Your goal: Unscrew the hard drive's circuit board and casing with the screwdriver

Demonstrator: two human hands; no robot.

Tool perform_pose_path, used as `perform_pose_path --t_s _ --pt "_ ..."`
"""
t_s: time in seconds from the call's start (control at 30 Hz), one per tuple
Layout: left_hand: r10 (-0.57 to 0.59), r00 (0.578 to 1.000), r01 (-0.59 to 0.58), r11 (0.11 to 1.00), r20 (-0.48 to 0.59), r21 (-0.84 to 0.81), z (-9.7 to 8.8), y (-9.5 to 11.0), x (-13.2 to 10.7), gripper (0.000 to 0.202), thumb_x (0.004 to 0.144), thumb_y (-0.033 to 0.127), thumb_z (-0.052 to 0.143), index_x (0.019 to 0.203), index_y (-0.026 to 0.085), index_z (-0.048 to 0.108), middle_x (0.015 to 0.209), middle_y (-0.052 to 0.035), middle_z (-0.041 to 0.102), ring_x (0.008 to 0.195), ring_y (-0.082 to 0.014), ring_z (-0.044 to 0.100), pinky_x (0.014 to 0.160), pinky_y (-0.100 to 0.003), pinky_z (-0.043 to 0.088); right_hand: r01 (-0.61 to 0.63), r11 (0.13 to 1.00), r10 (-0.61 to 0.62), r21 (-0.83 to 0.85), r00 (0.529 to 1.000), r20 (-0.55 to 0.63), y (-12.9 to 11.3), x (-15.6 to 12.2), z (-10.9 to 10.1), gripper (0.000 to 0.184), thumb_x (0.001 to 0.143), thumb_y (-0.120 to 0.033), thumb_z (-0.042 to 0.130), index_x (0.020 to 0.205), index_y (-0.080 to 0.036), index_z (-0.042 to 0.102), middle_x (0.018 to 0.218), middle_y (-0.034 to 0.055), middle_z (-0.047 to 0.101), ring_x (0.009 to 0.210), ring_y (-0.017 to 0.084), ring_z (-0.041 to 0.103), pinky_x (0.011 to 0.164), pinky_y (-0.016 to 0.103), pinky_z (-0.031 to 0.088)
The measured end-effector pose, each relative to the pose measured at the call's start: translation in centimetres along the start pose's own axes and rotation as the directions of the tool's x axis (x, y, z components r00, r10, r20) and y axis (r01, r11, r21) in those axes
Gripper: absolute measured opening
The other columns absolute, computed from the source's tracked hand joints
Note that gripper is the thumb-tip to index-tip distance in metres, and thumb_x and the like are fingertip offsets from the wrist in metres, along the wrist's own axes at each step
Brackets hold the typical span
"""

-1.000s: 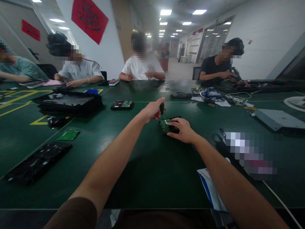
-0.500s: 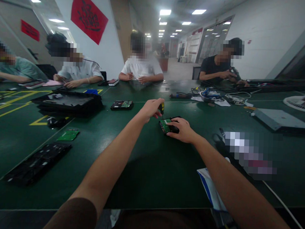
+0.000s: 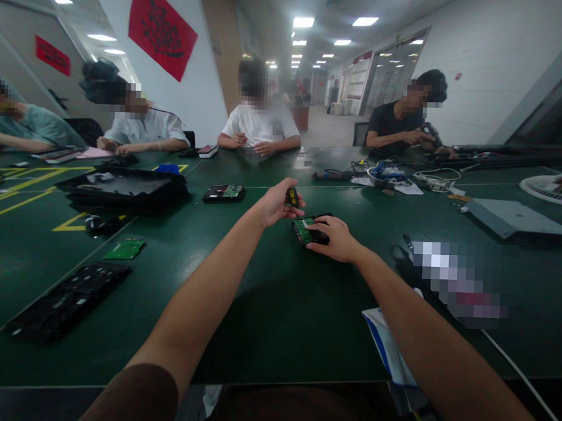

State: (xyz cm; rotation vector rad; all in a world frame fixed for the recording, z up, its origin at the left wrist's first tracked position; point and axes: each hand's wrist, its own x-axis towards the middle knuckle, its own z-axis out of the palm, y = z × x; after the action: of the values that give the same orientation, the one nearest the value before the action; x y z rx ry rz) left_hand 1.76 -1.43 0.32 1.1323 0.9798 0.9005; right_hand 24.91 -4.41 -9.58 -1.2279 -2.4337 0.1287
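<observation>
My left grip [image 3: 277, 202], curled around the screwdriver [image 3: 292, 197], has tipped its handle leftward from near upright, so turning seems paused; my right grip [image 3: 337, 238], partly spread, clasps the hard drive [image 3: 302, 229] mid-table [image 3: 277, 321].

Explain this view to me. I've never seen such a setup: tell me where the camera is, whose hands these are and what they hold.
No machine here: these are a person's two bare hands, seen from a camera on that person's head, looking forward and down. The left hand holds a black-and-yellow tool. The right hand grips a drive showing a green circuit board. Around them on the green table lie another drive, a loose board, cables and a grey box. Other people sit opposite.
</observation>
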Motion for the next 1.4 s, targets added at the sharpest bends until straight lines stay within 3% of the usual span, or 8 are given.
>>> perform_pose_path --t_s 0.23,0.5,0.67,1.07,1.4 --pt "0.045 0.999 -0.043 0.992 -0.014 0.118 0.16 0.29 -0.62 0.042 0.094 0.054 0.057 0.084 0.014 0.065 0.078 -0.0076 0.068 0.056 -0.0136 0.066 0.048 -0.024 0.045 0.004 1.000 -0.004 -0.005 1.000 0.002 -0.05 0.03 -0.06 0.057 0.085 -0.063 0.068 0.135 -0.035 0.065 0.142 0.0092 0.055 0.135 0.036 0.046 0.113 0.060 0.032" --pt "0.040 0.999 -0.040 0.999 0.011 0.031 0.39 -0.05 -0.44 0.046 0.090 0.063 0.064 0.093 0.017 0.061 0.091 -0.0120 0.074 0.066 -0.0190 0.073 0.054 -0.027 0.052 0.004 1.000 -0.004 -0.001 1.000 -0.004 0.11 0.04 0.12 0.056 0.085 -0.062 0.069 0.135 -0.037 0.065 0.142 0.0087 0.056 0.136 0.037 0.046 0.113 0.062 0.031" --pt "0.083 0.997 -0.083 0.995 0.006 0.056 0.42 -0.37 -0.09 0.056 0.084 0.072 0.065 0.094 0.018 0.060 0.097 -0.0140 0.075 0.069 -0.0208 0.074 0.057 -0.029 0.054 0.007 1.000 -0.007 0.001 1.000 -0.004 -0.02 0.02 0.05 0.055 0.086 -0.062 0.068 0.135 -0.037 0.064 0.141 0.0085 0.056 0.134 0.036 0.047 0.112 0.060 0.032" --pt "0.152 0.988 -0.155 0.979 0.029 0.132 0.55 0.02 -0.59 0.044 0.086 0.058 0.072 0.097 0.016 0.069 0.097 -0.0110 0.069 0.066 -0.0190 0.072 0.056 -0.028 0.053 0.004 1.000 -0.004 0.005 1.000 -0.007 0.00 0.00 0.04 0.055 0.086 -0.062 0.068 0.135 -0.037 0.065 0.142 0.0082 0.055 0.135 0.036 0.047 0.113 0.060 0.032" --pt "0.094 0.995 -0.094 0.996 0.012 -0.006 0.66 0.19 -0.68 0.035 0.092 0.050 0.067 0.097 0.016 0.062 0.092 -0.0135 0.075 0.074 -0.0229 0.075 0.064 -0.031 0.057 0.019 1.000 -0.019 0.003 1.000 -0.018 0.08 0.04 0.12 0.055 0.086 -0.063 0.068 0.134 -0.037 0.065 0.140 0.0082 0.056 0.134 0.036 0.048 0.112 0.061 0.033"
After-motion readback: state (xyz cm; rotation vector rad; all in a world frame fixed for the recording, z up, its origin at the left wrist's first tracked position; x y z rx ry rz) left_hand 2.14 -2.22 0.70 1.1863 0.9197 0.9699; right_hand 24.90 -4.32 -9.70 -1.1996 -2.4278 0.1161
